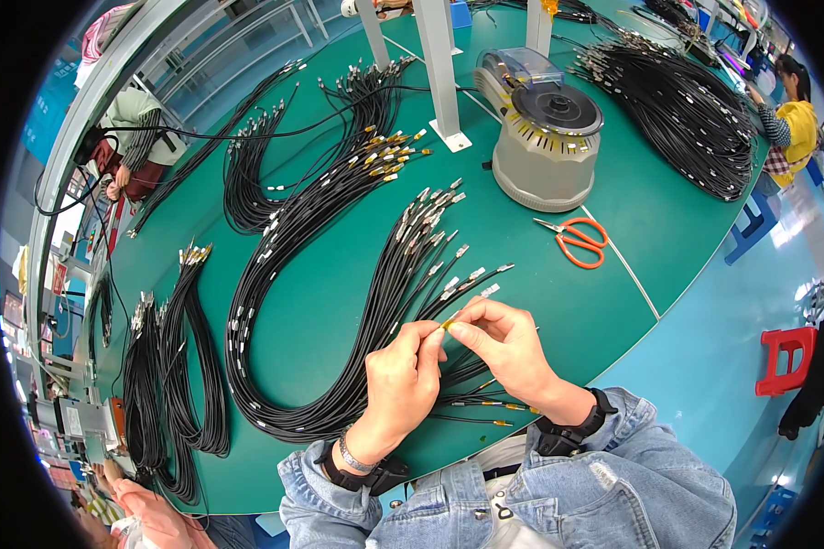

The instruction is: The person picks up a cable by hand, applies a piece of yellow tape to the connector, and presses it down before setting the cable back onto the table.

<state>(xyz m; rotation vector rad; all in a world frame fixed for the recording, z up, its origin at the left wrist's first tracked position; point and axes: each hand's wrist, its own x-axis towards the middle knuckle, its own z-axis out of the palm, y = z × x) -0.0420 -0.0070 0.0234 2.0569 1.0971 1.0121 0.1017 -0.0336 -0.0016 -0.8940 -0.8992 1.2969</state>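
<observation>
Green workbench (339, 302) in an assembly hall, strewn with looped bundles of black terminated cables (339, 274). Left hand (401, 380) and right hand (504, 343) pinch one cable end (449, 321) between fingertips, wrapping it in yellow tape. Judged progress: a few yellow-taped ends (494, 403) lie beneath the wrists; many bare-metal ends remain. Tape dispenser (545, 128) and orange scissors (579, 242) stand beyond.

Bright, even light; sharp ctr, fisheye-bent edges.
</observation>
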